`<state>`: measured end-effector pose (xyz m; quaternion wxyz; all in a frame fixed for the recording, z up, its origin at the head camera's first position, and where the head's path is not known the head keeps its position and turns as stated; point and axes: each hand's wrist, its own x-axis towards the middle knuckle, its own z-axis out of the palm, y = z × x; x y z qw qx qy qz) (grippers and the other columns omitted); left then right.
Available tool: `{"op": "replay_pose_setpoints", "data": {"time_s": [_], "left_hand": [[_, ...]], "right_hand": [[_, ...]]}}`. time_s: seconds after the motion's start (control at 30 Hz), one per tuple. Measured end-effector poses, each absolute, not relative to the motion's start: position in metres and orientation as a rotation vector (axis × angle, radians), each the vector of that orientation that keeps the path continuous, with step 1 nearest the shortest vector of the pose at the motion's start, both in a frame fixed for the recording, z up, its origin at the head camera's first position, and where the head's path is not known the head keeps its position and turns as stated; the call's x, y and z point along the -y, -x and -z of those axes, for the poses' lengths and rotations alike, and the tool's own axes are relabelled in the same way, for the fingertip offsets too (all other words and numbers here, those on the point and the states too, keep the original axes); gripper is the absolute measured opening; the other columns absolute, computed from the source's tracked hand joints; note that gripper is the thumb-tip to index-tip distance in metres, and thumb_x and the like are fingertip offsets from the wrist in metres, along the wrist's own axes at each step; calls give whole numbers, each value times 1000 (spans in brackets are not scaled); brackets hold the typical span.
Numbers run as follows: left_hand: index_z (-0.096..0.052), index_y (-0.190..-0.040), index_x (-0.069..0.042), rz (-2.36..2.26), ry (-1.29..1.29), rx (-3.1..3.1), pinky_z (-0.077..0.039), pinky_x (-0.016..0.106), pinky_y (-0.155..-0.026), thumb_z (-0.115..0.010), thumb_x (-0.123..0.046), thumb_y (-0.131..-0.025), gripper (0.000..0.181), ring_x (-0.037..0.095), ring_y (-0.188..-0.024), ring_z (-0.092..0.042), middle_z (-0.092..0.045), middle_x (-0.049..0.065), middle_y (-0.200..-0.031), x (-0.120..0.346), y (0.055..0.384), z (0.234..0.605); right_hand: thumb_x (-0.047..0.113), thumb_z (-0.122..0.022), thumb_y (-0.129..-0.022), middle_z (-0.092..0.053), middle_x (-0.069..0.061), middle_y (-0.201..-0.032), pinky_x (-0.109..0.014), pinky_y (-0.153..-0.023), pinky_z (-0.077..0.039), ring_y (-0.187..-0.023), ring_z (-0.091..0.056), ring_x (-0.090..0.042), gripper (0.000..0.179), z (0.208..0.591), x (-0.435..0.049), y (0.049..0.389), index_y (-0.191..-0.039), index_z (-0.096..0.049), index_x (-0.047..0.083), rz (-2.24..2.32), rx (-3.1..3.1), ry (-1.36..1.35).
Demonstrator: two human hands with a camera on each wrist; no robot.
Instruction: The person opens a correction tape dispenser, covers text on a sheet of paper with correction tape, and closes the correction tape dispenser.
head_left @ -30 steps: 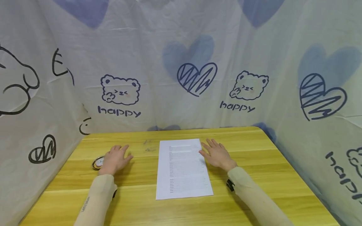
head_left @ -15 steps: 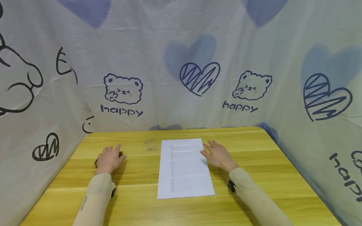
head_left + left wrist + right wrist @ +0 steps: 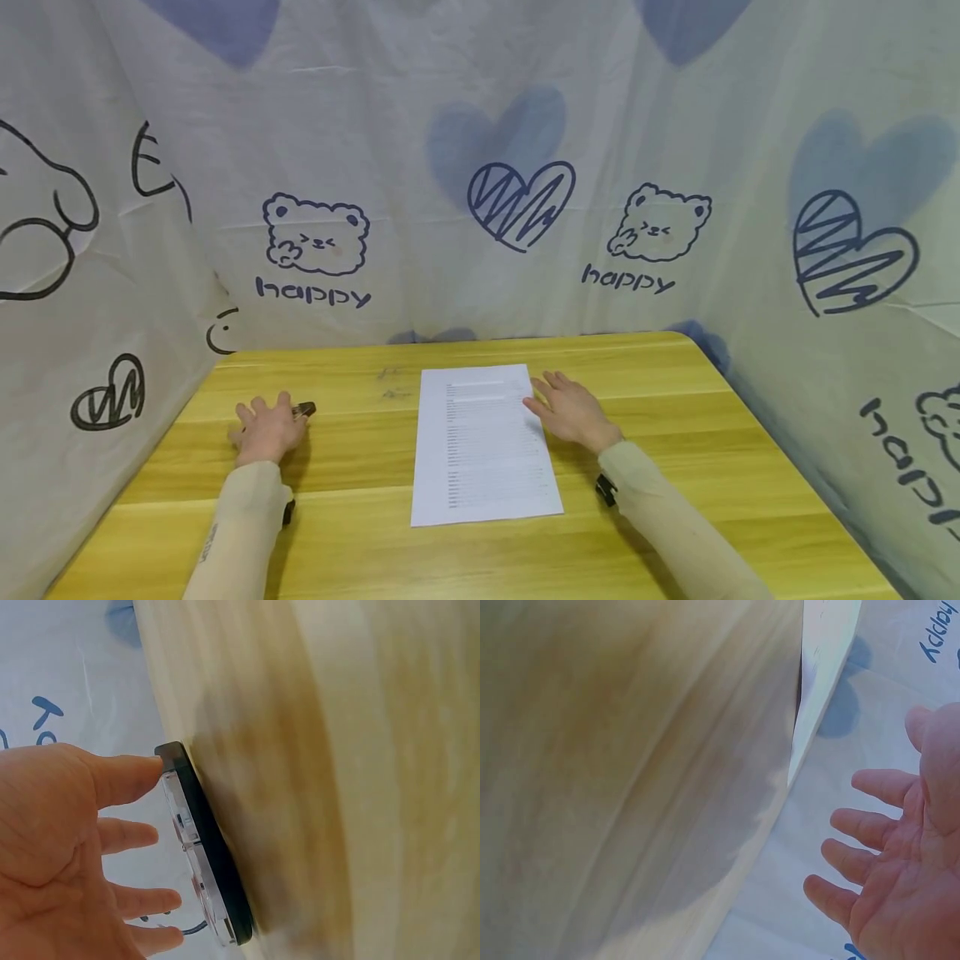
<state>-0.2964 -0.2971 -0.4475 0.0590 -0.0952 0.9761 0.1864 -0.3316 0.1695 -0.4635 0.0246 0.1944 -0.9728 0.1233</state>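
In the head view my left hand (image 3: 268, 429) is over a small flat case (image 3: 304, 409) at the left of the table, hiding most of it. From the left wrist, the case (image 3: 217, 862) shows a dark base and clear raised parts; its exact kind is unclear. My thumb tip meets or overlaps its dark end, while the other fingers stretch toward it without curling round. A printed sheet of paper (image 3: 483, 450) lies flat mid-table. Beside its right edge is my right hand (image 3: 573, 412), fingers spread and holding nothing; the right wrist view shows it raised off the surface.
The wood-grain table (image 3: 675, 467) has rounded far corners. White cloth (image 3: 420, 275) with printed hearts and bears hangs along its back and both sides. Faint dark marks (image 3: 393, 383) are on the tabletop left of the paper.
My left hand has moved left and over the flat case, which was visible on the hand's left side and now shows past its right side. My right hand and the paper stay in place.
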Motion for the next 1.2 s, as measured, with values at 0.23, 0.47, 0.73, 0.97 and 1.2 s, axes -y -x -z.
{"op": "replay_pose_setpoints", "data": {"time_s": [0.23, 0.47, 0.73, 0.97, 1.2], "left_hand": [[-21, -149, 6, -583, 291, -2865, -32, 80, -85, -39, -20, -101, 58, 70, -124, -8, -14, 50, -137, 302, 298, 446], [-23, -150, 5, -546, 258, -2876, -37, 75, -83, -40, -14, -101, 55, 68, -118, -23, -20, 48, -136, 303, 299, 449], [-35, -143, 5, -485, 272, -2929, -40, 74, -79, -51, -20, -100, 53, 65, -112, -31, -33, 47, -128, 304, 299, 447], [-37, -143, 5, -463, 257, -2917, -43, 67, -75, -52, -33, -99, 61, 61, -108, -34, -36, 44, -121, 299, 304, 447], [-32, -141, 13, -477, 246, -2942, -45, 63, -74, -53, -36, -96, 69, 61, -108, -37, -36, 45, -121, 293, 306, 452]], "right_hand": [[46, -38, -104, -33, -22, -156, -56, -119, -25, -146, -28, -40, 59, 463, -172, 331, -148, -43, 6, -385, 3032, -593], [48, -39, -104, -36, -20, -155, -55, -118, -27, -145, -30, -40, 59, 463, -170, 330, -147, -44, 8, -363, 3045, -596], [48, -39, -104, -36, -19, -155, -54, -117, -29, -145, -31, -39, 57, 470, -169, 332, -148, -45, 11, -316, 3040, -613], [46, -41, -103, -39, -19, -154, -56, -117, -29, -144, -32, -40, 56, 467, -169, 332, -145, -48, 10, -357, 3023, -635], [46, -44, -102, -41, -19, -152, -55, -116, -30, -143, -33, -40, 56, 466, -170, 331, -144, -50, 10, -359, 3008, -652]]}}
